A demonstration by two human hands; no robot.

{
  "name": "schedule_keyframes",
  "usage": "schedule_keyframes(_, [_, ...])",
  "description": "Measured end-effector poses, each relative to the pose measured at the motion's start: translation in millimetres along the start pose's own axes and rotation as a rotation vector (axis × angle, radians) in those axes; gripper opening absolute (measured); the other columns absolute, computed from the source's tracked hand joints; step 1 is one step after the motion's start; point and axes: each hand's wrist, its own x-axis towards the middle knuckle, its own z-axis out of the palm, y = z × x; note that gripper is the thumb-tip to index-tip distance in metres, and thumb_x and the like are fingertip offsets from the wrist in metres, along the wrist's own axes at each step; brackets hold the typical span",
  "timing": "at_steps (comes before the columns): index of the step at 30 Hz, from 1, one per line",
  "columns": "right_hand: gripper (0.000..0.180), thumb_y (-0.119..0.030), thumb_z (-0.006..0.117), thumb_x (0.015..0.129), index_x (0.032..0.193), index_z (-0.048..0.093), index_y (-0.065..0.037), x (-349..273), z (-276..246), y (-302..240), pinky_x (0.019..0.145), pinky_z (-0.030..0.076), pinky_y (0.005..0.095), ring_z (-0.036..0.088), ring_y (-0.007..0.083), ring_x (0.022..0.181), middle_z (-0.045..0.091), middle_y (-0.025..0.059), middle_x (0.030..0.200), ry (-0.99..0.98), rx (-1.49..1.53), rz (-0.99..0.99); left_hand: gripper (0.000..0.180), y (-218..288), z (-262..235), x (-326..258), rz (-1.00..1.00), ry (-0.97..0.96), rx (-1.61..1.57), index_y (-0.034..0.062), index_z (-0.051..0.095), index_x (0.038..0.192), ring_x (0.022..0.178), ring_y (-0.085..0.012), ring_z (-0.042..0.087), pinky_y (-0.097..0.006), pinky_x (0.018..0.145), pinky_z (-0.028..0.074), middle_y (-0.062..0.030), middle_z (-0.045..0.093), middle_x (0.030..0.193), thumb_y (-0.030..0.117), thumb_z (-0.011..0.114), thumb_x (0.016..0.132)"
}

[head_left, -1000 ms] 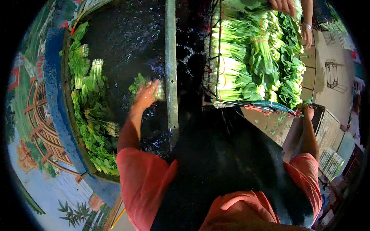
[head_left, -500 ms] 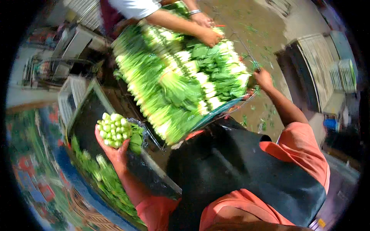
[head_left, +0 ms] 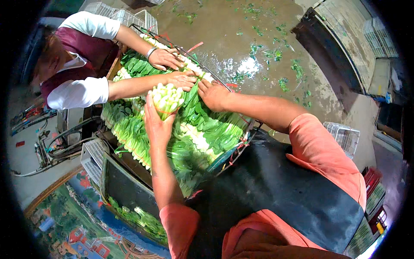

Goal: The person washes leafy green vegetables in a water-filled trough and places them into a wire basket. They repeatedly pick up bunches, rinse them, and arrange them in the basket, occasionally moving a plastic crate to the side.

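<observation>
L hand was clamped round a bunch, stem ends up, over the packed greens. R hand lay on the greens; fingertips partly hidden, couldn't tell if gripping. Co-worker's hand was v. close: a bump might've knocked the bunch loose; hard pressing poss. bruised leaves.
</observation>
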Motion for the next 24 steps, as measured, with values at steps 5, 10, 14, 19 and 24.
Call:
schedule_keyframes(5, [0.078, -0.024, 0.073, 0.083, 0.149, 0.042, 0.003, 14, -64, 10, 0.116, 0.038, 0.0458, 0.044, 0.0396, 0.140, 0.043, 0.0256, 0.153, -0.149, 0.824, 0.018, 0.101, 17, 10, -14, -0.287, 0.032, -0.465, 0.0041, 0.027, 0.157, 0.136, -0.0289, 0.047, -0.040, 0.115, 0.037, -0.0179, 0.044, 0.149, 0.005, 0.083, 0.073])
schedule_keyframes(10, [0.127, -0.054, 0.088, 0.073, 0.160, 0.013, 0.002, 19, -112, -8, 0.123, 0.023, 0.0416, 0.028, 0.0275, 0.150, 0.029, 0.0197, 0.161, -0.224, 1.436, -0.192, 0.100, 48, 15, -32, -0.415, 0.122, -1.044, 0.0003, 0.021, 0.158, 0.139, -0.0264, 0.042, -0.041, 0.118, 0.030, -0.0137, 0.042, 0.151, 0.019, 0.083, 0.082])
schedule_keyframes(14, [0.084, -0.040, 0.083, 0.084, 0.146, 0.043, 0.001, 24, -86, -10, 0.109, 0.042, 0.0348, 0.055, 0.0182, 0.124, 0.059, 0.0101, 0.135, -0.321, 1.811, -0.021, 0.078, 0, 28, -81, -0.573, 0.196, -0.831, -0.0044, 0.032, 0.153, 0.145, -0.0281, 0.035, -0.041, 0.120, 0.024, -0.0178, 0.039, 0.155, 0.040, 0.064, 0.099])
schedule_keyframes(19, [0.081, -0.040, 0.081, 0.086, 0.146, 0.044, 0.001, 2, -60, -10, 0.112, 0.039, 0.0357, 0.055, 0.0203, 0.127, 0.059, 0.0101, 0.138, -0.326, 1.628, 0.124, 0.095, -149, 47, -160, -0.869, 0.453, -0.285, -0.0086, 0.031, 0.152, 0.138, -0.0375, 0.044, -0.042, 0.117, 0.033, -0.0297, 0.042, 0.150, 0.040, 0.079, 0.087])
schedule_keyframes(24, [0.088, -0.037, 0.087, 0.081, 0.146, 0.042, 0.001, -7, -55, -15, 0.113, 0.039, 0.0361, 0.055, 0.0213, 0.128, 0.059, 0.0115, 0.138, -0.298, 1.569, 0.088, 0.100, -138, 71, -121, -1.178, 0.197, 0.095, 0.0097, 0.028, 0.158, 0.129, -0.0498, 0.050, -0.054, 0.106, 0.043, -0.0356, 0.048, 0.142, 0.057, 0.074, 0.082])
